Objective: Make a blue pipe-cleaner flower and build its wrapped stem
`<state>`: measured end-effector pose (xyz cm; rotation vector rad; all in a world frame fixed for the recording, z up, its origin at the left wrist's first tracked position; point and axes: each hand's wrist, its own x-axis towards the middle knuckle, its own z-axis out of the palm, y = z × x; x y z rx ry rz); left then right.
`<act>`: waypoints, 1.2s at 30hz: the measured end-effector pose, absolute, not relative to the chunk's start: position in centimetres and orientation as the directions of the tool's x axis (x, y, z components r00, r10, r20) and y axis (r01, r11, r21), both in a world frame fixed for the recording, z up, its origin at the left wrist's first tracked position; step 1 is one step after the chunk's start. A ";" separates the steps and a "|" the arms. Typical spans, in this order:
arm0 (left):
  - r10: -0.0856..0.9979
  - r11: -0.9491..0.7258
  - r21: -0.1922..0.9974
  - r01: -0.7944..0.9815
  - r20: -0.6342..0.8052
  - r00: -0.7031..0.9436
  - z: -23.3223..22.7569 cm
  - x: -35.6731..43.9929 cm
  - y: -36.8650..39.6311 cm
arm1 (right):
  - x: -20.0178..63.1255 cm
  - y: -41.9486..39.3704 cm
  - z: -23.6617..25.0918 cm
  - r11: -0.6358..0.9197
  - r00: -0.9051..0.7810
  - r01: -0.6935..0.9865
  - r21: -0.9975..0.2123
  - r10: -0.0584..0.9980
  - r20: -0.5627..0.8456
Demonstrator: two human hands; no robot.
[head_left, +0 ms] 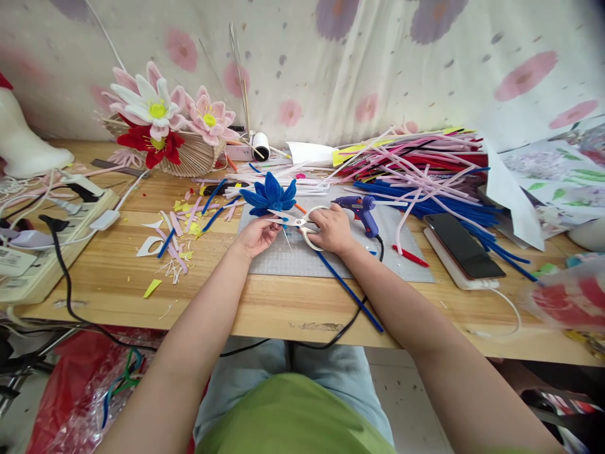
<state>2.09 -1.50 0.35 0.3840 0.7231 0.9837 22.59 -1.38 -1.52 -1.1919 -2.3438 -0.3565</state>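
Observation:
My left hand (258,234) holds a blue pipe-cleaner flower (269,195) from below, over a grey cutting mat (406,265). White-handled scissors (302,226) are gripped in my right hand (332,230), their blades pointing left at the base of the flower. A long blue pipe cleaner (350,291) runs from under my right hand toward the table's front edge.
A blue glue gun (360,211) lies right of my right hand, its black cord dropping over the edge. A heap of coloured pipe cleaners (416,173), a phone (462,247), a power strip (51,233), finished flowers (161,123) and cut scraps (177,243) crowd the wooden table (123,277).

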 end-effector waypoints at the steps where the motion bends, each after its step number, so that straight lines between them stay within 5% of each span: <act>1: 0.860 0.510 0.597 -0.619 -0.375 0.346 0.3 2.1 -1.4 | 22.6 -1.4 -1.6 0.585 -0.506 0.811 0.010 0.693 0.513; 36: 0.879 0.475 0.672 -0.568 -0.338 0.336 0.3 2.7 -1.8 | 22.6 -1.3 -1.4 0.561 -0.497 0.827 0.032 0.704 0.508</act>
